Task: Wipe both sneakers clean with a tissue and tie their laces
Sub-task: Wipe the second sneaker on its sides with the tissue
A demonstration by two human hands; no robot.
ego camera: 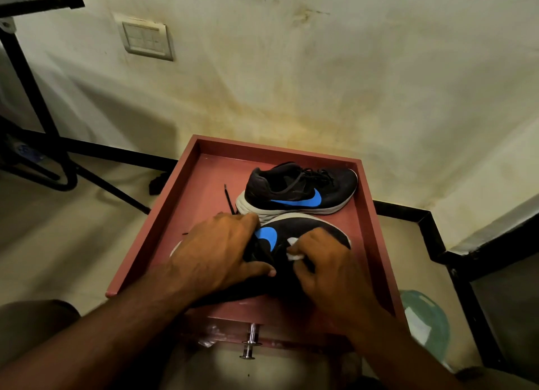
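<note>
Near edge of red tray (163, 214): near sneaker (306, 229) lies on its side, sole edge toward the far side, blue logo up, toe toward the right rim. Left hand (215, 252) clamped over the heel/collar end, fingers spread and curled over the upper, thumb tucked against the near side; it grips and pins the shoe. Right hand (326, 267) over the mid-upper, fingers curled, pinching a small white tissue (293, 251) against the black fabric just right of the logo. Both forearms come in from the near edge, wrists low.

Handling, judged: shoe looks light, mesh upper soft and will dent under pressure, foam sole stiffer, so hold by heel counter or sole rim. Tissue is flimsy, likely to tear or ball up if rubbed hard; keep it wadded under the fingertips. Loose black lace end (229, 198) trails toward the left rim, limp, easy to snag.

Far half of tray: second sneaker (297, 189) upright on its sole, toe toward the far right corner, untouched; whether its laces are tied, can't tell.
</note>
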